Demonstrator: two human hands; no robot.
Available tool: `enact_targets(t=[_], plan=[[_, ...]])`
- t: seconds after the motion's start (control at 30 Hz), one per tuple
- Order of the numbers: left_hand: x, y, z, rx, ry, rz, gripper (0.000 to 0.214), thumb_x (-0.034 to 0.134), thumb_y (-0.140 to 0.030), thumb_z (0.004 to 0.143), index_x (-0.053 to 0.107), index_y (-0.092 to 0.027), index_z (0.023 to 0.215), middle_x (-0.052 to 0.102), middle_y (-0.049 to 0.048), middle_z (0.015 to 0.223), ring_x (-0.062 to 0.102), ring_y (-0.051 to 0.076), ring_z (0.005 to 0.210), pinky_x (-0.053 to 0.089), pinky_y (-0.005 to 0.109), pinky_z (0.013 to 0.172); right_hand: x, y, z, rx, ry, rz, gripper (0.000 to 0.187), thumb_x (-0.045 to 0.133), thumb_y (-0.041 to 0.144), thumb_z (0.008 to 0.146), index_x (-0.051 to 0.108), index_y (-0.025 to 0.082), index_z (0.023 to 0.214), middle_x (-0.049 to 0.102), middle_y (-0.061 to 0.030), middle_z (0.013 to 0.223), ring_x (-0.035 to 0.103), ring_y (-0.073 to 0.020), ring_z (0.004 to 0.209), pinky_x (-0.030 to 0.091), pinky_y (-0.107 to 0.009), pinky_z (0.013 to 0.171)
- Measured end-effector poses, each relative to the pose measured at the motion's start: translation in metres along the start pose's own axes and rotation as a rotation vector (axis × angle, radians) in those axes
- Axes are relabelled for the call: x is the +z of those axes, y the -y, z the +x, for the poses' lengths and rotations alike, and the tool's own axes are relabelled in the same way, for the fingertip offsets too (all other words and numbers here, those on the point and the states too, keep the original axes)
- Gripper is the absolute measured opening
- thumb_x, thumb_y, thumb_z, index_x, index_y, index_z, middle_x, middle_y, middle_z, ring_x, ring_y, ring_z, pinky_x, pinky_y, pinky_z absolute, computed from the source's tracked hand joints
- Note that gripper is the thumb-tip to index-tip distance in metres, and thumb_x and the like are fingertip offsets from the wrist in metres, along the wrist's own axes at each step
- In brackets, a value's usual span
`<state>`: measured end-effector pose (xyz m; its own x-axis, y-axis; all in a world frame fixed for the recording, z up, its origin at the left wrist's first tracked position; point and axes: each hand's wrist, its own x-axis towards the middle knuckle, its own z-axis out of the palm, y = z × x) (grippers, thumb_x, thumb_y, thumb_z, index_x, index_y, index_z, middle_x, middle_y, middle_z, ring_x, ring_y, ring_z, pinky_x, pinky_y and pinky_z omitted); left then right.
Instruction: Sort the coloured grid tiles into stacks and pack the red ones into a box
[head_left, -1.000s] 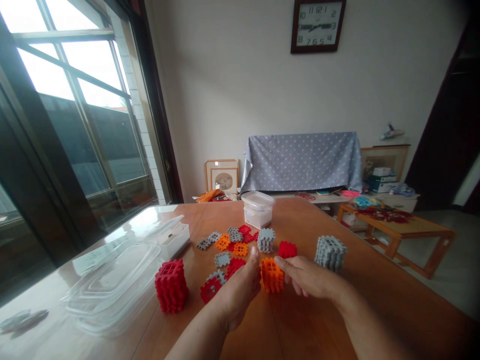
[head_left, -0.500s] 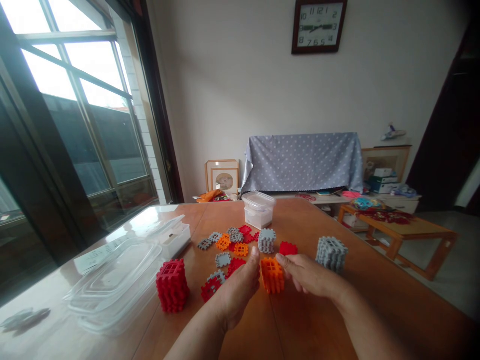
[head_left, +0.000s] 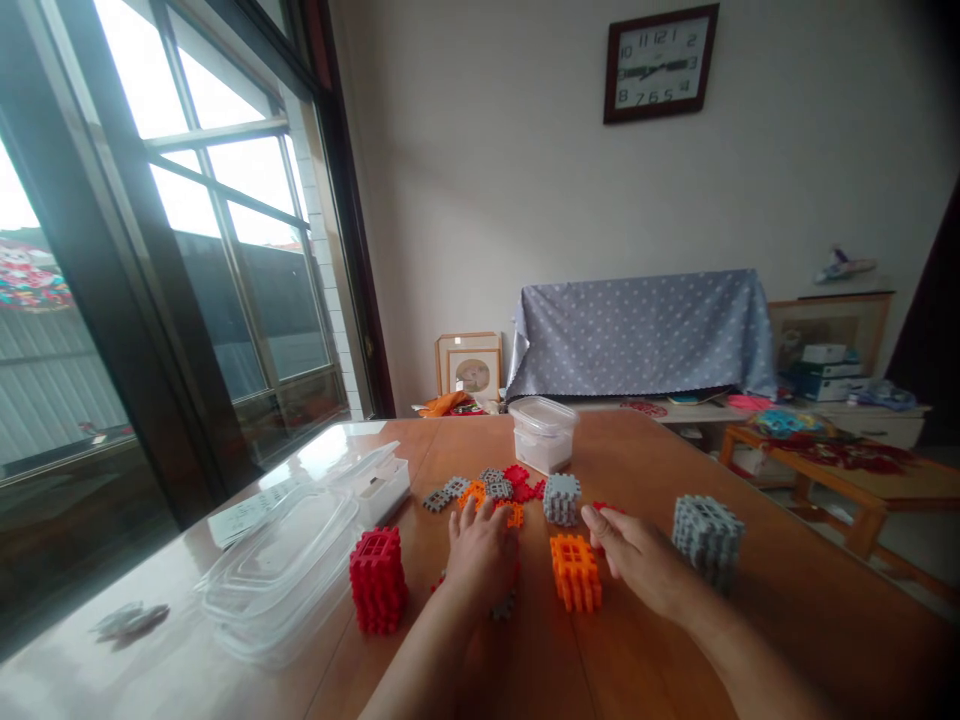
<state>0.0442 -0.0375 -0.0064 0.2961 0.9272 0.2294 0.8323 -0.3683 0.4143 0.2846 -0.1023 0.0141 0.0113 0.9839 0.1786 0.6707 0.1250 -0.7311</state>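
Observation:
My left hand (head_left: 481,550) reaches over the loose interlocking plastic squares with its fingers spread, and hides some of them. Beyond its fingertips lie grey squares (head_left: 456,487), red squares (head_left: 517,478) and orange squares (head_left: 472,493). An upright stack of orange squares (head_left: 575,573) stands between my hands, touched by neither. My right hand (head_left: 637,560) hovers just right of that stack, thumb and fingers apart, nothing seen in it. Partly behind its thumb is a red square (head_left: 606,508). A red stack (head_left: 377,582) stands to the left, a short grey stack (head_left: 562,500) behind, a taller grey stack (head_left: 709,540) right.
Clear plastic lids or trays (head_left: 277,580) lie at the left, beside a white container (head_left: 386,485). A lidded clear box (head_left: 543,435) stands toward the far table edge. A small plastic bag (head_left: 131,620) lies near left. A low wooden table (head_left: 862,470) is off to the right.
My left hand has moved away from the orange stack and out over the loose squares, fingers spreading. My right hand has let go of the stack and drawn slightly right. The view has turned left.

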Motion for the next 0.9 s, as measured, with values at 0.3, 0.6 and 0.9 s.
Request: enact_targets(t=[0.3, 0.6, 0.9], plan=[[0.013, -0.001, -0.001, 0.047, 0.108, 0.044, 0.045, 0.039, -0.053, 0.097, 0.063, -0.031, 0.128, 0.059, 0.0106, 0.143, 0.027, 0.043, 0.148, -0.004, 0.074, 0.114, 0.007, 0.003, -0.002, -0.049, -0.055, 0.010, 0.055, 0.026, 0.068, 0.100, 0.055, 0.024, 0.081, 0.052, 0.0029, 0.062, 0.052, -0.0175, 0.061, 0.033, -0.029, 0.060], [0.009, -0.001, 0.005, -0.129, -0.065, 0.175, 0.033, 0.050, -0.045, 0.090, 0.067, -0.021, 0.106, 0.066, 0.0147, 0.123, 0.053, 0.036, 0.121, 0.014, 0.061, 0.116, 0.006, 0.003, 0.000, -0.024, -0.092, 0.055, 0.056, 0.027, 0.069, 0.099, 0.056, 0.024, 0.082, 0.054, 0.0029, 0.063, 0.056, -0.0182, 0.063, 0.035, -0.030, 0.061], [0.016, 0.005, 0.007, -0.163, -0.091, 0.198, 0.041, 0.053, -0.028, 0.083, 0.063, -0.022, 0.122, 0.071, 0.0123, 0.119, 0.051, 0.036, 0.124, 0.005, 0.065, 0.117, 0.008, 0.003, 0.001, -0.034, -0.072, 0.057, 0.054, 0.029, 0.068, 0.099, 0.057, 0.024, 0.083, 0.054, 0.0026, 0.063, 0.055, -0.0185, 0.063, 0.035, -0.030, 0.061]])
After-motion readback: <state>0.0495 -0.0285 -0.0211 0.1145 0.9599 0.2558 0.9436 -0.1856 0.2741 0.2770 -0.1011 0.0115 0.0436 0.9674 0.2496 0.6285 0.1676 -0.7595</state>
